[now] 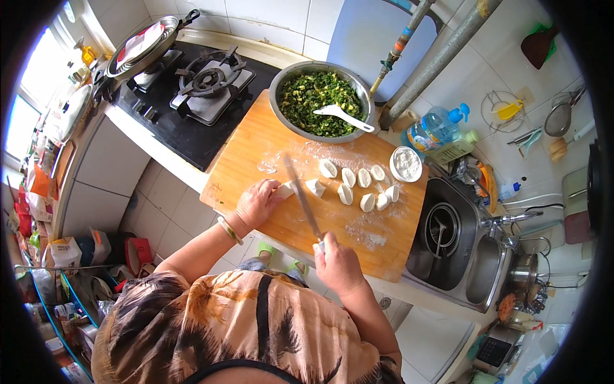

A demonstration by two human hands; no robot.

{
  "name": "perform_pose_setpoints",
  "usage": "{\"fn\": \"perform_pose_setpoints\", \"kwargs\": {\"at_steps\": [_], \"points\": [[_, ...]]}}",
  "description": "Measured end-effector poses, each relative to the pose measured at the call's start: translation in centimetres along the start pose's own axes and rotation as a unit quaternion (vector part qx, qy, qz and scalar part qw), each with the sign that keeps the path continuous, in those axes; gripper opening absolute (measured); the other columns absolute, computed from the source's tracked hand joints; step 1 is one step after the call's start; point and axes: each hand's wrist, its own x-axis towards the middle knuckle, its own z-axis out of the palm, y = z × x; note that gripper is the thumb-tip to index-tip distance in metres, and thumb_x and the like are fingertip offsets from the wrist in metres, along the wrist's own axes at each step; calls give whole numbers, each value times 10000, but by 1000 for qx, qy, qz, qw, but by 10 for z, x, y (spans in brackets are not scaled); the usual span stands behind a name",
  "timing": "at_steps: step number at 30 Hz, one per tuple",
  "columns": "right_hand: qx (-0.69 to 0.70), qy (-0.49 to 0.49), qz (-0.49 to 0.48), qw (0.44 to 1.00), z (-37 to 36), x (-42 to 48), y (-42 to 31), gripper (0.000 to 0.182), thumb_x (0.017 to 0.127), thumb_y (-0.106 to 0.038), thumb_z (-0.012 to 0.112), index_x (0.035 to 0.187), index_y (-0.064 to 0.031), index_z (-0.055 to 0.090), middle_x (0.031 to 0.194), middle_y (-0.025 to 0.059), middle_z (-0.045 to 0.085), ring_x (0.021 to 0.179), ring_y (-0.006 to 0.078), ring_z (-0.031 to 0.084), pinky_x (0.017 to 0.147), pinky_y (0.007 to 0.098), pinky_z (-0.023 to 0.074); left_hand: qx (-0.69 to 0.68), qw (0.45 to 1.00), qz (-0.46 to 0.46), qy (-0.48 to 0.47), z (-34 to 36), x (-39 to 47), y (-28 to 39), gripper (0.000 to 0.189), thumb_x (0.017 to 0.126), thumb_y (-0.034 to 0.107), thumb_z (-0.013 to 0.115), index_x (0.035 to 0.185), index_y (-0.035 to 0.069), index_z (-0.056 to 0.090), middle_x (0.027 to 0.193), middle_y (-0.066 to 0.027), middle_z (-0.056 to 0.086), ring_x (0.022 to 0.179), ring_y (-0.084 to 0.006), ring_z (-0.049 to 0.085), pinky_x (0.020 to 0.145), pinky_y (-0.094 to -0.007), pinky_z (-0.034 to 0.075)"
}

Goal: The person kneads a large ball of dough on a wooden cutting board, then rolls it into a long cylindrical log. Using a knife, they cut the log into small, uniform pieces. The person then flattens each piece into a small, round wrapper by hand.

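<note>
My right hand (338, 264) is closed around the handle of a long-bladed kitchen knife (303, 199), whose blade points away from me over a wooden board (268, 230). Left of the blade, my left hand (259, 204) holds a short end of white dough (284, 191) against the wood. One cut dough piece (315, 187) lies just right of the blade. Farther right, several more dough pieces (348, 177) are spread on the floured surface. A small white bowl of flour (406, 164) stands near the board's right edge.
At the board's far edge sits a steel bowl (274, 96) of chopped greens (312, 96) with a white spoon (343, 117) in it. A black gas stove (192, 139) is on the left; a steel sink (436, 269) adjoins on the right. Metal pipes (427, 72) rise behind the board.
</note>
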Motion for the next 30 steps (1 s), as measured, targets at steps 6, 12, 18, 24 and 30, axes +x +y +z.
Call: {"fn": "perform_pose_setpoints", "kwargs": {"at_steps": [6,12,18,24,30], "points": [[-88,-66,-18,994,2,3,-14,185,891,-188,549,874,-42,438,597,158,604,569,342,626,512,447,490,13,995,94,7,-5,-1,0,163,795,78,646,948,68,590,973,-137,586,866,-348,593,739,-402,509],[-95,-103,-5,990,-6,10,-10,193,902,-196,537,876,-32,438,595,170,602,572,356,625,518,451,493,-8,993,119,-3,-4,1,-3,163,783,75,646,942,86,611,974,-120,586,866,-332,582,744,-394,504],[-64,-116,14,991,1,23,-4,206,897,-191,533,888,-9,437,633,226,603,630,407,621,576,491,494,14,988,151,-1,-2,1,-3,158,772,73,655,922,106,616,968,-93,593,848,-296,576,764,-376,493],[-21,-51,-20,998,34,49,20,204,893,-197,534,922,-12,453,651,224,605,633,414,611,586,499,489,-1,983,182,4,-7,6,-6,222,740,48,670,949,85,607,947,-94,603,842,-303,580,752,-358,496],[47,76,-30,996,8,14,13,161,873,-151,585,926,-31,492,623,177,587,562,382,594,507,462,463,-456,832,-301,93,-4,-4,-34,195,975,268,513,983,81,566,883,-18,579,726,-177,599,612,-273,497]]}}
